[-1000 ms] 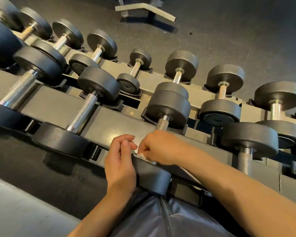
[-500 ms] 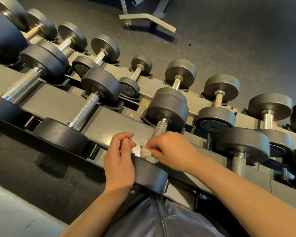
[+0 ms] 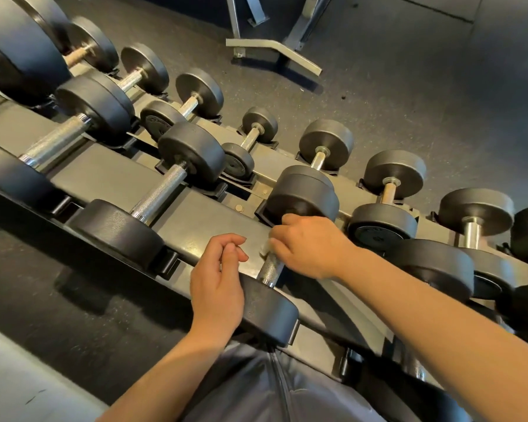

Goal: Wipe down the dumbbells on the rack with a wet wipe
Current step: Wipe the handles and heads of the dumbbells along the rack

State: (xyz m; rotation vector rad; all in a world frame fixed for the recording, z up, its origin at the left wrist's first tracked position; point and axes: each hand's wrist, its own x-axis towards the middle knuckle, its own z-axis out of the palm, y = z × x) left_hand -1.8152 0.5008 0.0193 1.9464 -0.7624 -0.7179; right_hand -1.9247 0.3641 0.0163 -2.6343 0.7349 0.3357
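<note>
The left hand [image 3: 217, 287] rests on the near head [image 3: 269, 312] of the dumbbell at the front edge of the rack [image 3: 195, 217]. Its fingers are loosely curled and they hold nothing; I think it is there to stop the dumbbell from rolling in its cradle while the other hand works.

Just to the right, the knurled handle [image 3: 270, 269] of this dumbbell runs from the near head up toward the far head [image 3: 302, 196]. The right hand [image 3: 308, 248] is closed around the upper part of the handle, and a small piece of the white wipe [image 3: 265, 249] shows at its fingers, so the wipe is between the palm and the metal. This wrapped grip probably lets the wipe touch the handle all around.

The lower part of the handle is bare. The other dumbbells lie in their cradles on the rack, farther left and right, and no hand touches them.
</note>
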